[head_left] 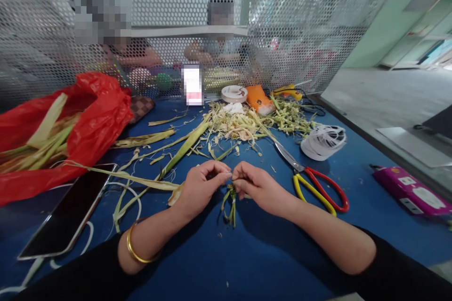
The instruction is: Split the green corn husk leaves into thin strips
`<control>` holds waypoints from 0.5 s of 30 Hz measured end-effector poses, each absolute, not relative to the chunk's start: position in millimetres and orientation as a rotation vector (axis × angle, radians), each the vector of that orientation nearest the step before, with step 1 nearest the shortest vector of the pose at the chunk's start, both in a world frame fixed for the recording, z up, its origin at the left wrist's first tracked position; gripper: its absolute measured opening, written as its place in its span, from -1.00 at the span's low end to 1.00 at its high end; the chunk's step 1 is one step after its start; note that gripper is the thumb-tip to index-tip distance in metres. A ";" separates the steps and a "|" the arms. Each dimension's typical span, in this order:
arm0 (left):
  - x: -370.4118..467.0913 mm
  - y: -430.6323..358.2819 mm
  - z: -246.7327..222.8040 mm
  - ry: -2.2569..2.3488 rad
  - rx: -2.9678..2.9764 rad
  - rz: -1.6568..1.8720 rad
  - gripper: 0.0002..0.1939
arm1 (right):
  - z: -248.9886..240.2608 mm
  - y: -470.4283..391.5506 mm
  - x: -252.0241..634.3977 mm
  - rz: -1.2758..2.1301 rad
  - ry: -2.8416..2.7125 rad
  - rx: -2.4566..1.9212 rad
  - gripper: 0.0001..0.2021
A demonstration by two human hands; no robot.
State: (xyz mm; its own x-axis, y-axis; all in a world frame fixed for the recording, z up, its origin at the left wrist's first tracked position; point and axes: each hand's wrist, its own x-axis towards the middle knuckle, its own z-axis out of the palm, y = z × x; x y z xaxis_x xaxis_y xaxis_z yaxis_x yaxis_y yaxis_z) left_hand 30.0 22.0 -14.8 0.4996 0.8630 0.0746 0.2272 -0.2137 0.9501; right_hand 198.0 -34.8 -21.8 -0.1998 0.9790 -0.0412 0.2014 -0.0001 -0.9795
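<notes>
My left hand (202, 187) is closed in a pinch at the middle of the blue table (226, 263); what lies between its fingertips is too small to make out. Touching or nearly touching it, my right hand (259, 186) pinches too, close above a small tied bundle of green strips (231, 204) that hangs below the fingertips. Beyond the hands lies a pile of pale dried husk scraps (236, 124), with green pieces (287, 115) on its right. Scissors (310, 183) with one red and one yellow handle lie open beside my right forearm.
At left are a red plastic bag (100, 117) of husks and a dark tablet (70, 214) with a white cable. Farther back stand a tape roll (234, 93) and an orange packet (259, 99). White ribbon (323, 142) and a purple pack (409, 190) lie right. Two people sit behind the perforated screen (169, 4).
</notes>
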 end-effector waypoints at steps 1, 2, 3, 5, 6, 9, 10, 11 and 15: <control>29.9 21.9 -14.7 0.906 1.738 0.834 -0.84 | -21.4 -34.4 196.7 1.320 -1.453 -1.242 -0.98; 29.9 21.8 -14.6 0.892 1.750 0.882 -0.85 | -21.1 -34.3 195.1 1.369 -1.424 -1.208 -0.97; 29.8 21.5 -14.6 0.891 1.749 0.911 -0.85 | -20.7 -34.4 193.3 1.416 -1.407 -1.174 -0.96; 29.8 20.6 -14.2 0.914 1.714 0.913 -0.85 | -19.7 -35.2 189.7 1.480 -1.364 -1.121 -0.90; 29.8 20.0 -13.8 0.930 1.678 0.892 -0.86 | -19.2 -35.7 188.2 1.492 -1.318 -1.109 -0.85; 29.7 16.3 -11.4 0.980 1.518 0.834 -0.74 | -16.4 -36.2 187.4 1.444 -1.101 -1.133 -0.79; 29.5 14.4 -10.4 0.981 1.463 0.823 -0.68 | -15.1 -36.1 188.4 1.419 -1.023 -1.143 -0.78; 29.2 12.3 -9.7 0.967 1.417 0.816 -0.66 | -13.6 -35.8 189.9 1.397 -0.946 -1.149 -0.77; 28.2 3.7 -10.5 0.761 1.337 0.765 -0.68 | -7.0 -34.9 193.7 1.339 -0.727 -1.110 -0.72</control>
State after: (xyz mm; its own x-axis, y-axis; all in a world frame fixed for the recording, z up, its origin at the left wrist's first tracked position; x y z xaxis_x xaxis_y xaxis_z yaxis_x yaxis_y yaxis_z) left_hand 28.2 3.7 -10.5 0.5478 0.8356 -0.0410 -0.0448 0.0782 0.9959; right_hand 193.7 -34.9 -7.0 0.1449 0.9728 -0.1807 -0.3779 -0.1144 -0.9188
